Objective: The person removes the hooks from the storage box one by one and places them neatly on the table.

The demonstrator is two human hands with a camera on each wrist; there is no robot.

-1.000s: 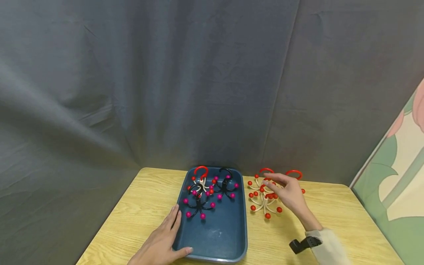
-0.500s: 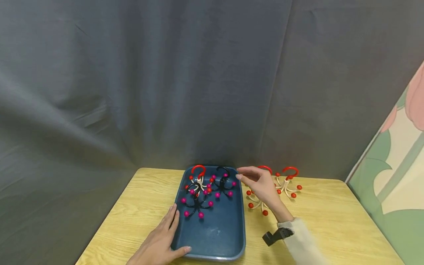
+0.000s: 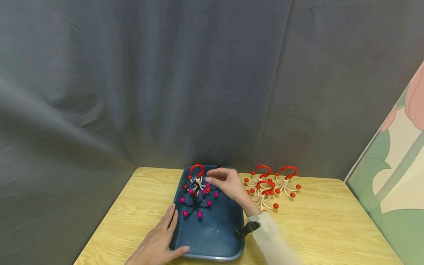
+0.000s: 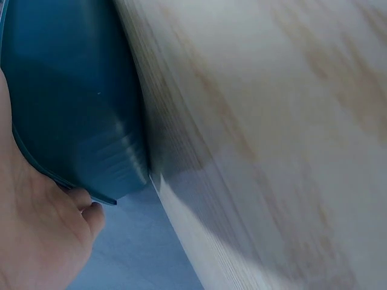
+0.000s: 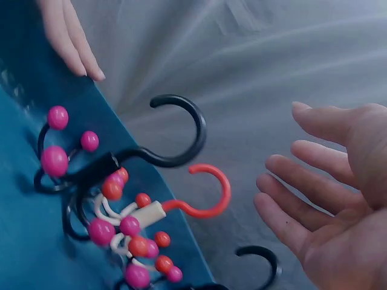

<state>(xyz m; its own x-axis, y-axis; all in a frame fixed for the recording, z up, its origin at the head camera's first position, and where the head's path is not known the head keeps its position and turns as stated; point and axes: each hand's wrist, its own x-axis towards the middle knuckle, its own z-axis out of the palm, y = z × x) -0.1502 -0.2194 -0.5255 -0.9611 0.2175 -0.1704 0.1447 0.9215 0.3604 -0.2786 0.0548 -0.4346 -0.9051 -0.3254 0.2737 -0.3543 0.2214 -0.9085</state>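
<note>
A blue tray (image 3: 212, 241) holds small many-armed hangers with ball tips. A black one with pink balls (image 3: 195, 202) sits ahead of a white one with a red hook (image 3: 198, 181). Another black hanger (image 3: 216, 194) is mostly hidden by my right hand (image 3: 232, 187). That hand hovers over the tray's far part. In the right wrist view, my right hand (image 5: 332, 187) has loosely extended fingers, holds nothing, and stays apart from the red hook (image 5: 222, 192). My left hand (image 3: 159, 235) rests along the tray's left rim, fingers straight, thumb at the near edge.
Right of the tray, on the wooden table (image 3: 324, 221), stand white hangers with red hooks: a near one (image 3: 261, 200), one behind it (image 3: 262, 173) and one farther right (image 3: 285, 184). A grey curtain (image 3: 198, 92) hangs behind; a floral panel (image 3: 397, 165) borders the right.
My right hand has moved left from above the white hangers on the table to above the tray. The left hand stays on the rim. The hangers appear to stay where they were.
</note>
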